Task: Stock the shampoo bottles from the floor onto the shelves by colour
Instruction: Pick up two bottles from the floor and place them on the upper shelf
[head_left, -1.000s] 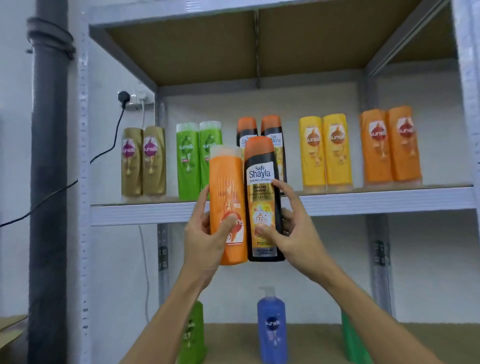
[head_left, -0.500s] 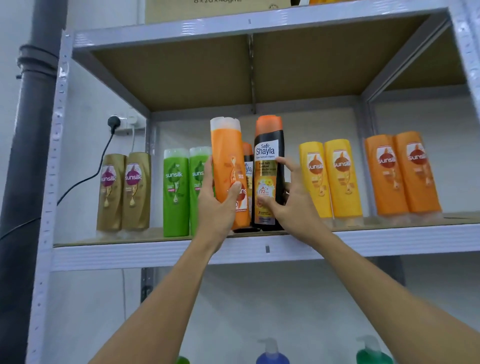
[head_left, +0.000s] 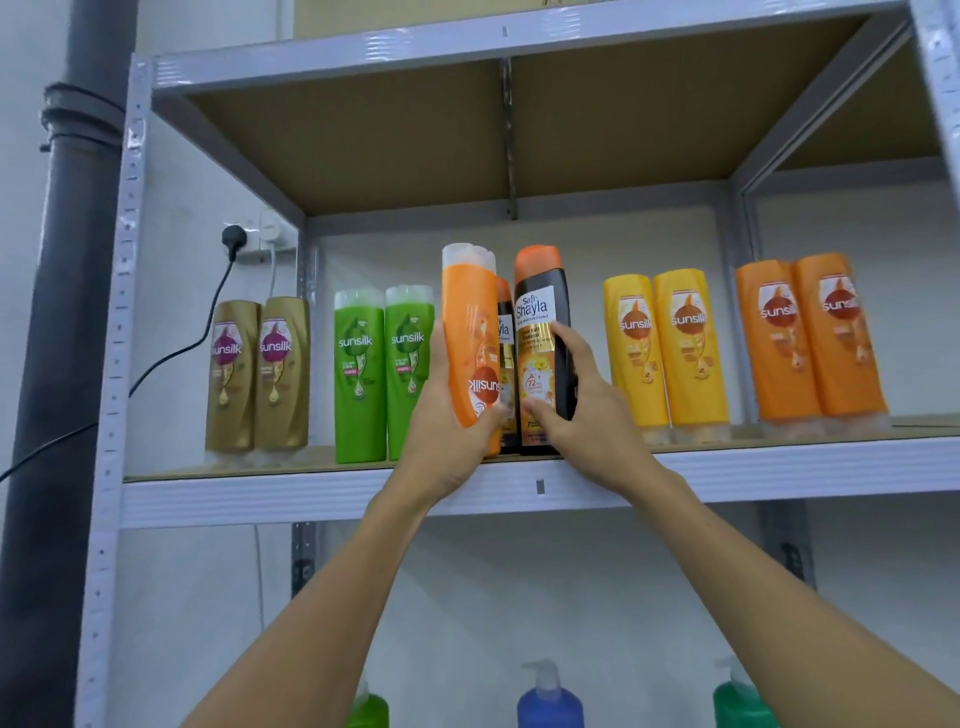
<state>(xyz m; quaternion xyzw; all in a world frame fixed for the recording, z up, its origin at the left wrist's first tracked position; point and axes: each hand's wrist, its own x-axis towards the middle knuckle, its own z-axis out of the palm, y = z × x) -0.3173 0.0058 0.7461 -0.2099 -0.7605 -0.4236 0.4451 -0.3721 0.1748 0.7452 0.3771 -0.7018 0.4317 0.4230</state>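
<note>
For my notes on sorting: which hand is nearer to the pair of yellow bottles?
Right. The right hand, gripping the black bottle, is just beside the yellow bottles; the left hand is farther left.

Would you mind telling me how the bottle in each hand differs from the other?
The orange Sunsilk bottle in the left hand is upside down, its logo inverted; the black Shayla bottle in the right hand reads upright. The orange one has a clear end on top, the black an orange cap. Both sit at the shelf front.
</note>
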